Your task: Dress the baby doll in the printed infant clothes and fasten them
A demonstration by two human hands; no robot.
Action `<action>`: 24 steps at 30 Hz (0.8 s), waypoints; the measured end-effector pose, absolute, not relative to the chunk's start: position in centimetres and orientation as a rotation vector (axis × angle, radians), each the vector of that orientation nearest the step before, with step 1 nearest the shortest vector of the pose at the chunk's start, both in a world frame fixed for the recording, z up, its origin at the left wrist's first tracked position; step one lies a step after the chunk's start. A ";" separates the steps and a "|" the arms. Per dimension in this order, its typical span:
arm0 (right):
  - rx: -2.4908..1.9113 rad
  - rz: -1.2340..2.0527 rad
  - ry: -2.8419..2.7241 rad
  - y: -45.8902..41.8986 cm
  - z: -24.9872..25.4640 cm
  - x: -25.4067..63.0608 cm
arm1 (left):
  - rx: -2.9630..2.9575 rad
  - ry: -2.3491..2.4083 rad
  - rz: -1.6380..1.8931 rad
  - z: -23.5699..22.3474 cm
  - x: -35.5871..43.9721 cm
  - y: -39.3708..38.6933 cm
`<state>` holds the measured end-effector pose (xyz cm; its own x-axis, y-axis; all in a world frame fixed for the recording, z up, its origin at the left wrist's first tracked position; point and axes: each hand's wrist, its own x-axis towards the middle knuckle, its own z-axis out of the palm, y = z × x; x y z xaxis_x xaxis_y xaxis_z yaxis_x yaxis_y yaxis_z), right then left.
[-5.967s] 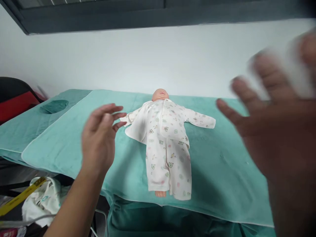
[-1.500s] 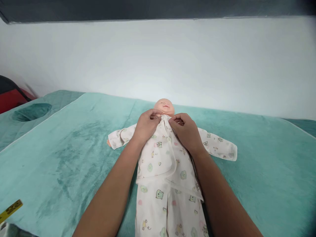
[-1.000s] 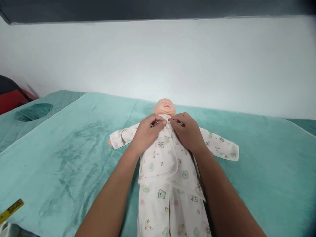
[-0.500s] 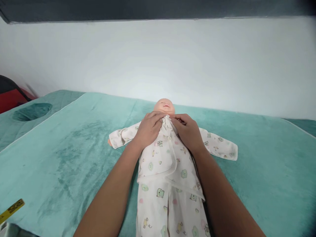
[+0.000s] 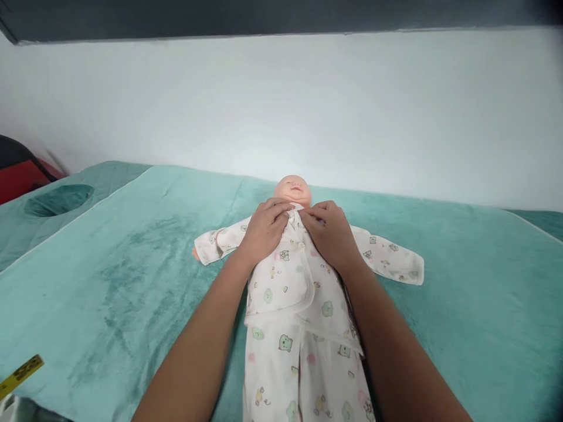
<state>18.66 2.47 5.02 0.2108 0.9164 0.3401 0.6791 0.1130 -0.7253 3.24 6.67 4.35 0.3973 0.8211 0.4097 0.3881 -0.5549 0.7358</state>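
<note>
A baby doll [image 5: 292,189] lies on its back, head toward the wall and arms spread. It wears a white shirt [image 5: 281,287] printed with small animals, over matching trousers [image 5: 281,375]. My left hand [image 5: 266,228] is closed on the left side of the shirt's collar, fingers bent over the cloth. On the other side of the neckline, my right hand [image 5: 328,231] pinches the collar near its middle. A round button [image 5: 301,246] shows on the shirt front just below my hands. My fingertips partly hide the neckline.
A teal plush cover [image 5: 132,293] lies under the doll, with a round hole [image 5: 59,200] at the far left. Behind it rises a white wall [image 5: 281,105]. A red and black object [image 5: 21,170] stands at the left edge; a yellow strip [image 5: 21,375] is at the lower left.
My right hand has shifted slightly left, toward the middle of the collar. My left hand and the doll look nearly the same.
</note>
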 end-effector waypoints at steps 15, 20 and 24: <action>-1.587 0.437 -1.505 2.5 4.4 18.9 | 2.036 0.970 1.061 4.5 3.1 6.6; -1.553 0.460 -1.499 2.7 4.3 19.1 | 1.983 0.933 1.074 4.4 3.0 6.8; -1.557 0.469 -1.577 2.7 4.7 19.1 | 1.989 0.928 1.057 4.4 3.0 6.8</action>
